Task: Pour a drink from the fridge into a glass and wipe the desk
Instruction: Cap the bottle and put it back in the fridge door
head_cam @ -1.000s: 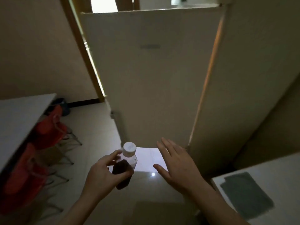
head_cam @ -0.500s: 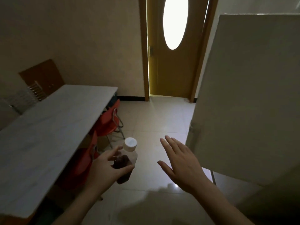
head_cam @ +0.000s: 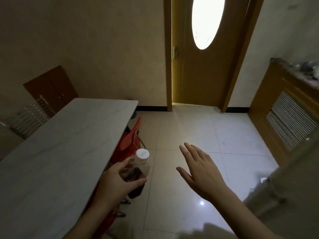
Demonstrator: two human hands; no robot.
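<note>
My left hand point(head_cam: 114, 182) is wrapped around a small clear bottle point(head_cam: 138, 173) of dark drink with a white cap point(head_cam: 142, 154), thumb on one side and fingers on the other. I hold it upright in the air, just beside the long edge of a pale, marble-patterned desk point(head_cam: 57, 152). My right hand point(head_cam: 202, 175) is empty, fingers stretched flat and spread a little, hovering palm down over the tiled floor point(head_cam: 198, 128).

The desk fills the left side of the view; its right edge runs diagonally from near my left forearm up to a far corner close to the back wall. Red chairs point(head_cam: 128, 145) are tucked under that edge, their backs poking out just past it. To the right of the chairs the pale floor lies open all the way to a wooden door point(head_cam: 198, 75) with a bright oval window, standing slightly ajar. On the far right a wooden cabinet point(head_cam: 283, 118) with a slatted grille borders the floor, and a pale blurred surface crosses the lower right corner.

Compared with half a second ago, the big white fridge door that blocked the right side is gone from view, and the door now sits near the centre. The bottle is in the same grip, and my right hand is as flat and empty as it was.
</note>
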